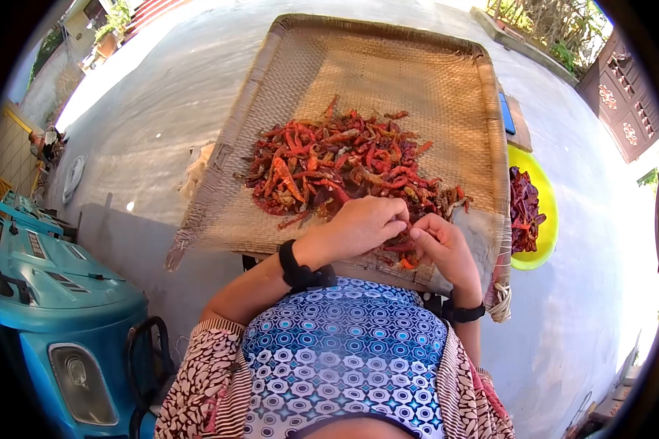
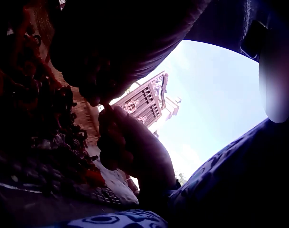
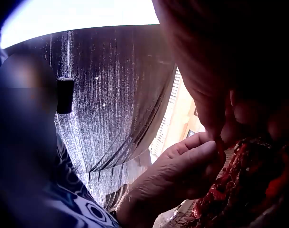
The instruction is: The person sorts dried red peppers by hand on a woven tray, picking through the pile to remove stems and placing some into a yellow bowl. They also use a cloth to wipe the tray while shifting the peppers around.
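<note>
Head view, lower centre: my left hand (image 1: 359, 227) and right hand (image 1: 443, 245) pinch 1 dried chili (image 1: 408, 233) together; best kept low over the woven tray (image 1: 271, 88).

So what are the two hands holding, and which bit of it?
Both hands, left hand and right hand, pinch one dried red chili between their fingertips, just above the woven tray. Which end each hand's grip has cannot be told.

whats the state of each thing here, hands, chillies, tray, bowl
left hand: fingers curled, pinching a chilli together with the right
right hand: fingers curled, pinching the same chilli
dried chillies: heaped loose on the tray
woven tray: lying flat, far half bare
yellow bowl: partly filled with dark chillies
</note>
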